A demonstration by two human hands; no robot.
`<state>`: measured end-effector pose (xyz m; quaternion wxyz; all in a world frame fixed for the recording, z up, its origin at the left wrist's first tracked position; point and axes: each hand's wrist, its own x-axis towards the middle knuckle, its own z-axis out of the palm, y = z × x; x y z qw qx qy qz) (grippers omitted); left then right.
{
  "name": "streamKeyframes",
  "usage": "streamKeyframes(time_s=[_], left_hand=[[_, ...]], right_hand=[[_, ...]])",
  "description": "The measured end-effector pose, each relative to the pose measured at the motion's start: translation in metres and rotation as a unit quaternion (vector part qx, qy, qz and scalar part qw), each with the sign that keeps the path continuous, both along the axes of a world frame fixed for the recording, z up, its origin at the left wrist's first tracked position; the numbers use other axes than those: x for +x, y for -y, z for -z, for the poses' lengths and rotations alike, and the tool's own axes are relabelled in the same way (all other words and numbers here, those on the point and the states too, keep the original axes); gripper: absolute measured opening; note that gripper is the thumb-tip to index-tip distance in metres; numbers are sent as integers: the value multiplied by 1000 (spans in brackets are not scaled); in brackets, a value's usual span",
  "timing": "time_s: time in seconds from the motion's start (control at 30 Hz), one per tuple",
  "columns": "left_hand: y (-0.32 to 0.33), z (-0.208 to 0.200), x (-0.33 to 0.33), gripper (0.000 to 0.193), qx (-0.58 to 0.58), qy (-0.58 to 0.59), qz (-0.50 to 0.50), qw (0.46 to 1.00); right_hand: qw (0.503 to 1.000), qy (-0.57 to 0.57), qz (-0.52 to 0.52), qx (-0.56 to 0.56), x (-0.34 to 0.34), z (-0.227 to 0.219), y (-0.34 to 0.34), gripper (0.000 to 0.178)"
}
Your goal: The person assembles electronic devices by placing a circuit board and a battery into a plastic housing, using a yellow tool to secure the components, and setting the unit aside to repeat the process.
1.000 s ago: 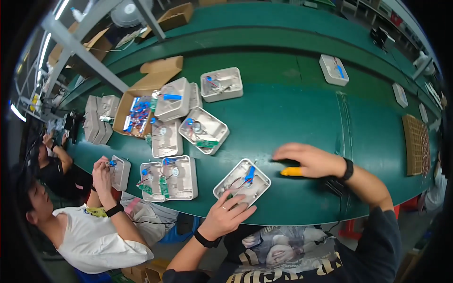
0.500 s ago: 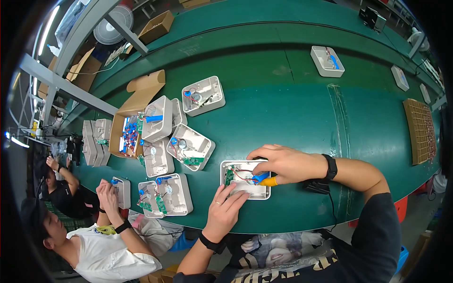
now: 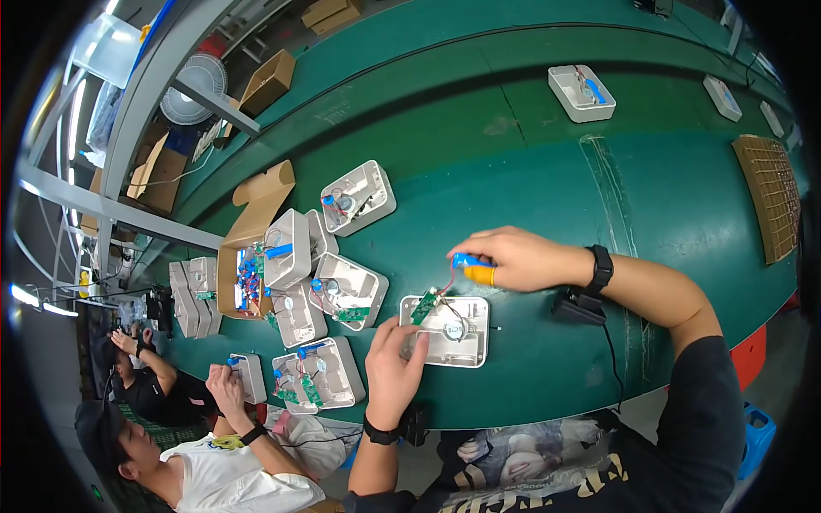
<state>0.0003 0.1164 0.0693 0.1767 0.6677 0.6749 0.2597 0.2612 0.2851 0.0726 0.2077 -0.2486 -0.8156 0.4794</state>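
A white plastic housing [image 3: 470, 349] lies open side up on the green table in front of me. My left hand [image 3: 395, 369] grips its left wall, with the fingertips beside a small green circuit board [image 3: 422, 309] that leans tilted at the upper left corner. Just beyond the housing's far edge, my right hand [image 3: 532, 259] pinches a blue cylindrical battery [image 3: 467, 260], its thumb covered by a yellow finger cot [image 3: 481, 274]. Red wire runs from the battery to the board. A round part with thin wire [image 3: 453, 330] sits inside the housing.
Several similar housings [image 3: 346, 295] with boards and wires cluster at left, around a cardboard box [image 3: 229, 282] of blue parts. A black adapter [image 3: 578, 308] with a cable lies right of my work. A brown gridded tray [image 3: 764, 201] is far right. Co-workers [image 3: 227, 466] sit at left.
My right hand has lifted the blue battery out of the housing and away beyond its far edge. The board is now tilted up at the corner, and my left hand has shifted to the left wall.
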Motion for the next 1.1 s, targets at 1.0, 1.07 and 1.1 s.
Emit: streamKeyframes(time_s=[1.0, 1.07, 1.1], left_hand=[[-10, 16, -2, 23, -15, 351, -30, 936], [-5, 10, 2, 36, 19, 356, -54, 933], [2, 10, 0, 36, 19, 357, -57, 932]], right_hand=[[899, -32, -54, 434, -28, 1, 33, 20], [884, -32, -48, 464, -31, 3, 35, 20], [883, -23, -34, 467, -31, 3, 37, 19]])
